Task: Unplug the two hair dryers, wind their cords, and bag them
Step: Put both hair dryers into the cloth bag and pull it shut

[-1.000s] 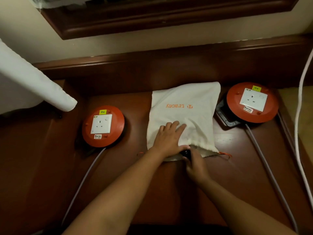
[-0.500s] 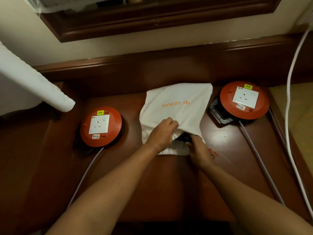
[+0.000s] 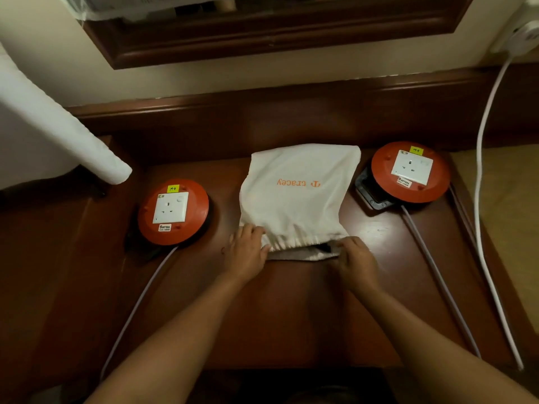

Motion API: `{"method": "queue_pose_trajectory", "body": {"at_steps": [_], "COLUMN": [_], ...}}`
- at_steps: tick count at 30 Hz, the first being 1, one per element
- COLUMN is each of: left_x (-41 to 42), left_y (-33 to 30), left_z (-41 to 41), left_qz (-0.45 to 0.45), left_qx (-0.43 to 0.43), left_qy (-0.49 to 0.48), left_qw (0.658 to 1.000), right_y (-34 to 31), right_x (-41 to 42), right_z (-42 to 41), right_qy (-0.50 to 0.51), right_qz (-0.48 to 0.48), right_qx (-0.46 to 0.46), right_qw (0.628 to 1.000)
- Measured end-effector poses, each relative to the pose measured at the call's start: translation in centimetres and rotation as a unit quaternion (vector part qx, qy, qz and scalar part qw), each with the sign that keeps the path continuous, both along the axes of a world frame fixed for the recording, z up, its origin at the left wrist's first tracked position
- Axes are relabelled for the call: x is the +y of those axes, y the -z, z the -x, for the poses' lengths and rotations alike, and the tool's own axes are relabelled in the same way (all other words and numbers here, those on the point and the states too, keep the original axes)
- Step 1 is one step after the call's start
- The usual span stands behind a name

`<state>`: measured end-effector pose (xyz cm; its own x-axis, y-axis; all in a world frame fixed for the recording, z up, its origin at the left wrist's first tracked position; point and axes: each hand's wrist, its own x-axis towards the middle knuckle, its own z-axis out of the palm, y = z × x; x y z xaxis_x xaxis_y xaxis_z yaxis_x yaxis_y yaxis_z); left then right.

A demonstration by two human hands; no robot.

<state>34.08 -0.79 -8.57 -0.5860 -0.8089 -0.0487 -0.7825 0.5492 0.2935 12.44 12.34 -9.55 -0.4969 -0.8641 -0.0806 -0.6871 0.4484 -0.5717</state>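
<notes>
Left hand: the left hand (image 3: 246, 252) sits at the left end of the bag's gathered mouth, fingers curled and pinching the puckered hem.
Right hand: the right hand (image 3: 354, 259) sits at the right end of the same mouth, fingers bent round the hem and gripping the cloth there.
Bag: the white cloth bag (image 3: 297, 193) lies flat on the wooden desk (image 3: 291, 310), stretching away from the fingers toward the wall; its mouth spans the gap between the two sets of fingertips, and orange lettering shows on its upper face.
Bag opening: a dark thing (image 3: 322, 246) shows in the mouth just left of the right fingers; what it is cannot be told.
Left socket reel: the orange round reel (image 3: 173, 211) lies beyond and left of the left fingers, apart from the bag, with a grey cable (image 3: 140, 298) running back toward the person.
Right socket reel: a second orange reel (image 3: 409, 172) lies beyond and right of the right fingers, just beside the bag's far corner.
</notes>
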Motion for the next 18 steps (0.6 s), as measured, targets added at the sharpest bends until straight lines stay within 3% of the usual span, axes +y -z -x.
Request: {"method": "queue_pose_trajectory", "body": {"at_steps": [4, 9, 18], "left_x": [1.7, 2.0, 1.2], "left_y": [1.6, 2.2, 2.1], "left_z": [-3.6, -4.7, -6.5], "left_qz": [-0.018, -0.045, -0.123], "left_qx": [-0.084, -0.152, 0.013], "left_qy": [-0.06, -0.126, -0.193], "left_qw": [0.994, 0.979, 0.974], "right_y": [-0.4, -0.1, 0.1], "right_x": [1.5, 1.2, 3.1], "right_z": [2.0, 2.2, 2.0], "right_qy": [0.044, 0.038, 0.141], "right_qz": [-0.001, -0.145, -0.124], "right_qx": [0.002, -0.009, -0.081], "right_qw": [0.999, 0.989, 0.979]}}
